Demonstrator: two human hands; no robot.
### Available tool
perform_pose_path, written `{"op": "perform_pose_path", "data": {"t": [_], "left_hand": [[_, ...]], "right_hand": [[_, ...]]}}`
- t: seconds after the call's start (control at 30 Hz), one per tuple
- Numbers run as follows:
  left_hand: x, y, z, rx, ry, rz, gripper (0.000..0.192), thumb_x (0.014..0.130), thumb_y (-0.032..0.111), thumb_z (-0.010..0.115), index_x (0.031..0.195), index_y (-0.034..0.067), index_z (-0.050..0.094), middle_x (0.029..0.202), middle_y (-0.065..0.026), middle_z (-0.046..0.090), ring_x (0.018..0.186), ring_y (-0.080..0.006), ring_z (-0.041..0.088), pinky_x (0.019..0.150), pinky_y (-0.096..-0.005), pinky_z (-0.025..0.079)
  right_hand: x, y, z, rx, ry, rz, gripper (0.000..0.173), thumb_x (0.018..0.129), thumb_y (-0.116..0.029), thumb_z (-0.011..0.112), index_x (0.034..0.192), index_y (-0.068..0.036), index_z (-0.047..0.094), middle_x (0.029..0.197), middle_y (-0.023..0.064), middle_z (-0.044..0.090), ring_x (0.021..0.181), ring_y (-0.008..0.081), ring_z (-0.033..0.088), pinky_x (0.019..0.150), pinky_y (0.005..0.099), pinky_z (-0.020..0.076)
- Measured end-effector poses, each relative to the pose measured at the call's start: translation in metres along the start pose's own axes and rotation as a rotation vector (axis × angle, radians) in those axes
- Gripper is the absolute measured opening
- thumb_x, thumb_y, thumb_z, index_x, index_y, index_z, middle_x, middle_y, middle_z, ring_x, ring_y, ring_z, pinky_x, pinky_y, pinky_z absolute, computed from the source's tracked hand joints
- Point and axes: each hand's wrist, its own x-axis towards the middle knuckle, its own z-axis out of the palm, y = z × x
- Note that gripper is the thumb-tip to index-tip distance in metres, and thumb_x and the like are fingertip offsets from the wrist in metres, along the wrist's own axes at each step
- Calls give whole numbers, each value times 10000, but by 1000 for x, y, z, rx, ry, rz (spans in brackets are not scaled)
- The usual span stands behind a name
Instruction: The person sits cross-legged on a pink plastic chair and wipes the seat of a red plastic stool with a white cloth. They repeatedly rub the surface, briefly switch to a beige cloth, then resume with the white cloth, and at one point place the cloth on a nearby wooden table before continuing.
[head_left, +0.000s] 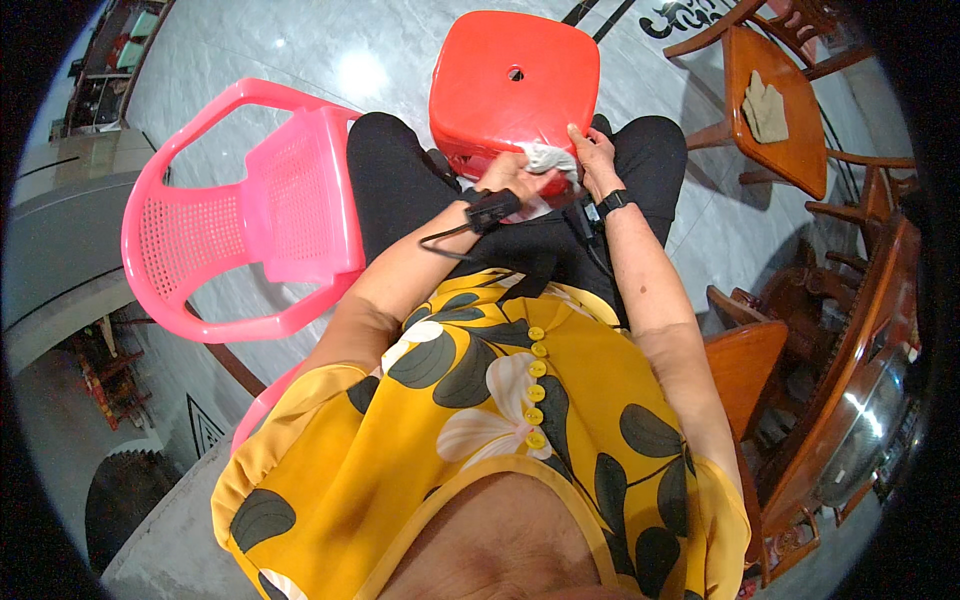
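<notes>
A red plastic stool (517, 79) with a small hole in its seat stands before me, between my knees. My right hand (596, 154) grips the near right corner of the stool, its thumb on the rim. At the near side of the stool, my left hand (514, 176) holds a crumpled white cloth (551, 159) against the edge. The cloth partly covers the fingers, and the stool's lower part is mostly hidden. Each wrist wears a black strap, with a cable at the left one.
A pink plastic armchair (300, 195) stands close on my left. To the right is a wooden chair (787, 150) with beige gloves (765, 109) on its seat. Further right are more wooden chairs and a glossy wooden table (832, 420). The floor (315, 45) is grey marble-look tile.
</notes>
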Motion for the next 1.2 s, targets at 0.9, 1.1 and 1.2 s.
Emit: {"op": "perform_pose_path", "data": {"t": [0.9,1.1,1.2], "left_hand": [[-92,129,26,309,-376,509,624,1059,442,329,1473,-21,386,1496,-172,460,1366,-310,462,1137,-432,380],[-73,114,6,720,-33,556,575,972,318,651,1395,-10,440,1289,-116,606,1181,-213,595,993,-381,511],[-72,106,4,985,17,738,703,803,172,830,1360,-25,450,1238,-145,617,1082,-218,622,966,-332,502]], "right_hand": [[-3,-4,1,-27,-30,7,594,868,-275,792,1302,62,566,1199,145,656,1032,196,648,893,303,516],[-1,3,1,-11,30,-2,509,881,-263,779,1245,51,611,1163,136,676,1004,188,658,880,305,520],[2,4,1,22,-28,4,530,883,-261,776,1263,61,595,1184,146,670,1003,199,660,884,309,521]]}}
